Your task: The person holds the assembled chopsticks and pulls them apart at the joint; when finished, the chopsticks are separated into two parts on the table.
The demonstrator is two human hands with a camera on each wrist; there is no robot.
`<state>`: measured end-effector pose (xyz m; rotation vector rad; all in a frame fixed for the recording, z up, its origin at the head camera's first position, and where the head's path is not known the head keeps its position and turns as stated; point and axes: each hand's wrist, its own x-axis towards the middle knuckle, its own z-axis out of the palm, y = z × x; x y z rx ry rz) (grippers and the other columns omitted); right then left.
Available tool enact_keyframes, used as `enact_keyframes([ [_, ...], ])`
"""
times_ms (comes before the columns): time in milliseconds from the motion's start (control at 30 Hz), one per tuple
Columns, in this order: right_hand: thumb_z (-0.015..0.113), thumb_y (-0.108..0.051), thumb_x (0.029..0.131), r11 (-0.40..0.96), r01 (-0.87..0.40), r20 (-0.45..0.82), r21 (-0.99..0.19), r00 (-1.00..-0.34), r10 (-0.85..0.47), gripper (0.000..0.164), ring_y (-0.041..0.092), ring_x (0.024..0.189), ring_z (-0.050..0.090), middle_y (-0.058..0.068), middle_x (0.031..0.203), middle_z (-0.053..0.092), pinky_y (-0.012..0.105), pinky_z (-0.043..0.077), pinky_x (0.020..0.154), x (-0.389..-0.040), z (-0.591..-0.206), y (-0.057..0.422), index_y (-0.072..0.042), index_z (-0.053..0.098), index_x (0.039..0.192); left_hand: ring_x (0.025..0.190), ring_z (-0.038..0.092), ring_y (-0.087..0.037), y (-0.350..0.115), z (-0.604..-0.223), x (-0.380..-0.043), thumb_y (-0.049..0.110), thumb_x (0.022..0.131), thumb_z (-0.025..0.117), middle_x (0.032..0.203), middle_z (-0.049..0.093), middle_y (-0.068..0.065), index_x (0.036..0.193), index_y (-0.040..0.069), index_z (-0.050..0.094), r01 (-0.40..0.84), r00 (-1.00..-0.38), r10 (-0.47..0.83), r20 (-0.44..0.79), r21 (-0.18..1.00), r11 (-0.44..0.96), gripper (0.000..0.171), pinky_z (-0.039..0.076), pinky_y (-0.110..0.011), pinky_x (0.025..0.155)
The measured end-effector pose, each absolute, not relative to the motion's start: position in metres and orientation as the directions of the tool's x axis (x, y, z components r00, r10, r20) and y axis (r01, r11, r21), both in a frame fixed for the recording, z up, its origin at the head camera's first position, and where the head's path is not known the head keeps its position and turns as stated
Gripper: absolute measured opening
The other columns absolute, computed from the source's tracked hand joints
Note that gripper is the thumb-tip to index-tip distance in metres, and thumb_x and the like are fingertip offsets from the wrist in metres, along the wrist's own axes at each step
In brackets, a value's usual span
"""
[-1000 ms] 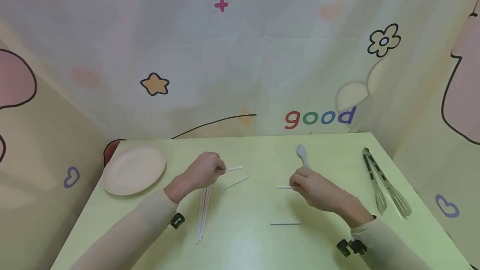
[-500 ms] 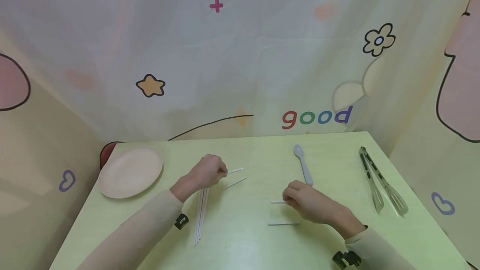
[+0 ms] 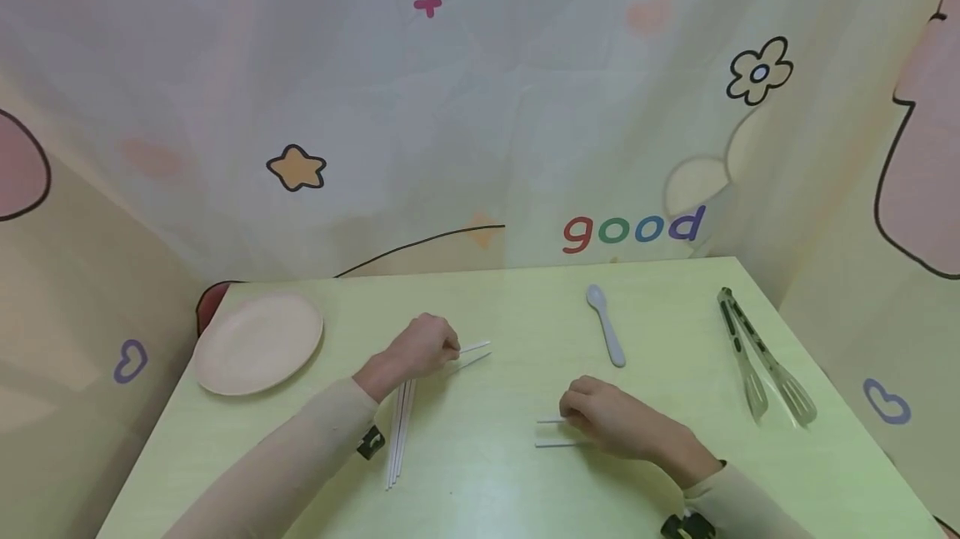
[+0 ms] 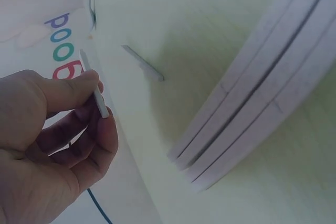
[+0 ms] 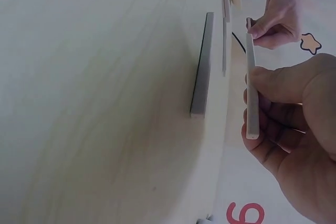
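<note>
My left hand (image 3: 422,346) pinches a short white stick (image 4: 100,100) between thumb and fingertips, raised over the table left of centre. Below it on the tabletop lies a similar short stick (image 4: 147,66). Several long pale sticks (image 3: 400,439) lie side by side, partly under my left hand in the head view. My right hand (image 3: 615,414) pinches another short white stick (image 5: 252,114) from its thumb side. In the head view that stick runs roughly parallel to a short stick (image 3: 558,445) lying nearer the table's front, whose right end is hidden by the hand.
A pale round plate (image 3: 258,345) stands at the table's back left. Behind my right hand lies a grey spoon (image 3: 606,326). Slotted metal tongs (image 3: 783,385) with dark handles lie along the right side. A printed curtain (image 3: 450,122) closes off the back.
My right hand has moved toward the front with its stick, down near the lying one, uncovering the spoon's handle. My left hand keeps its stick and has shifted slightly right.
</note>
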<state>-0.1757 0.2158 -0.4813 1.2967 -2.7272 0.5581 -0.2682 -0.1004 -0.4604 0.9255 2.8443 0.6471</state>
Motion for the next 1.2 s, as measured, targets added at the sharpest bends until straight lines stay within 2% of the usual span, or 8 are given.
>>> enact_keyframes([
  [133, 0.064, -0.002, 0.090, 0.579, -0.760, 0.196, -0.296, -0.642, -0.741, 0.010, 0.002, 0.081, 0.048, -0.011, 0.084, 0.053, 0.021, 0.049, 0.072, -0.175, -0.483, 0.215, -0.013, 0.064, 0.090, 0.064, 0.058, -0.007, -0.099, -0.465, -0.270, 0.005, 0.086, 0.070, 0.086, 0.076, -0.006, 0.084, 0.005, 0.078, 0.535, -0.821, 0.569, 0.047, 0.408, 0.740, 0.008, 0.052, -0.023, 0.063],
  [367, 0.064, -0.005, 0.091, 0.591, -0.730, 0.134, -0.344, -0.661, -0.738, 0.009, 0.001, 0.080, 0.049, -0.010, 0.085, 0.056, 0.021, 0.049, 0.072, -0.174, -0.486, 0.215, -0.013, 0.066, 0.091, 0.065, 0.063, -0.008, -0.097, -0.475, -0.275, 0.001, 0.084, 0.068, 0.089, 0.076, -0.008, 0.085, 0.006, 0.079, 0.500, -0.842, 0.539, 0.015, 0.393, 0.771, 0.012, 0.054, -0.023, 0.064],
  [633, 0.066, -0.007, 0.090, 0.585, -0.724, 0.122, -0.366, -0.661, -0.741, 0.008, 0.001, 0.081, 0.052, -0.010, 0.085, 0.059, 0.022, 0.050, 0.072, -0.174, -0.491, 0.215, -0.014, 0.068, 0.091, 0.054, 0.049, -0.006, -0.094, -0.479, -0.277, 0.001, 0.085, 0.068, 0.078, 0.073, -0.003, 0.081, 0.007, 0.079, 0.468, -0.854, 0.519, -0.027, 0.394, 0.791, 0.013, 0.040, -0.018, 0.050],
  [833, 0.065, -0.005, 0.090, 0.582, -0.729, 0.119, -0.362, -0.655, -0.746, 0.010, 0.000, 0.082, 0.053, -0.010, 0.086, 0.061, 0.021, 0.050, 0.073, -0.173, -0.494, 0.215, -0.014, 0.069, 0.091, 0.058, 0.055, -0.007, -0.092, -0.479, -0.277, 0.007, 0.086, 0.072, 0.083, 0.075, -0.005, 0.086, 0.006, 0.079, 0.452, -0.856, 0.513, -0.062, 0.393, 0.801, 0.007, 0.047, -0.019, 0.054],
  [1200, 0.065, -0.005, 0.090, 0.583, -0.716, 0.083, -0.384, -0.655, -0.751, 0.010, 0.001, 0.083, 0.054, -0.010, 0.087, 0.062, 0.022, 0.050, 0.074, -0.173, -0.492, 0.214, -0.014, 0.069, 0.091, 0.058, 0.055, -0.008, -0.092, -0.483, -0.278, 0.008, 0.086, 0.072, 0.082, 0.074, -0.005, 0.087, 0.006, 0.079, 0.431, -0.856, 0.507, -0.098, 0.406, 0.806, 0.007, 0.045, -0.020, 0.053],
])
